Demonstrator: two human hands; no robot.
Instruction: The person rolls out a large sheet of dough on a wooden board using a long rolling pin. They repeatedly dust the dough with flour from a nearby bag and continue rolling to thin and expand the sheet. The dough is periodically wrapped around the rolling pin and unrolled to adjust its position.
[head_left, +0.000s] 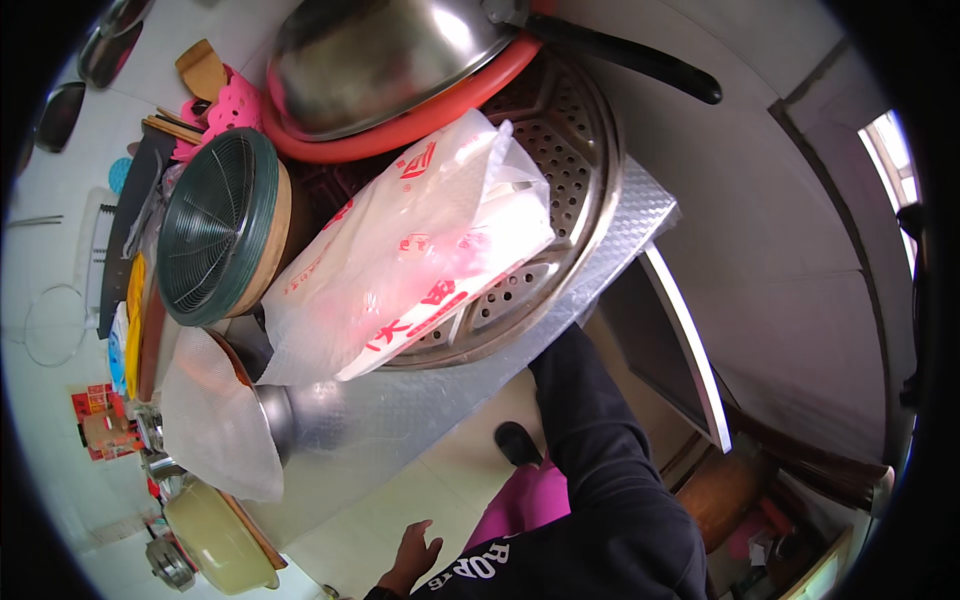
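Note:
My left hand (416, 553) hangs low over the tiled floor, its thumb apart from loosely bent fingers and nothing in it. My right arm reaches under the edge of the silver-covered counter (375, 420), beside an open cabinet door (686, 345); the counter hides the right hand. Above that arm, a perforated metal steamer tray (562, 180) lies on the counter. A white plastic bag with red printing (405, 247) rests across it. Behind the bag, a steel pan (382, 67) with a black handle sits tilted in a red basin (420, 131).
Left of the bag leans a green-rimmed wire strainer (210, 225). White mesh (217, 420) drapes over a metal bowl (276, 416). A pale yellow basin (217, 536) stands lower left. Near the wall are a pink utensil holder (238, 105) and a dark board (124, 240). My shoe (517, 442) is below.

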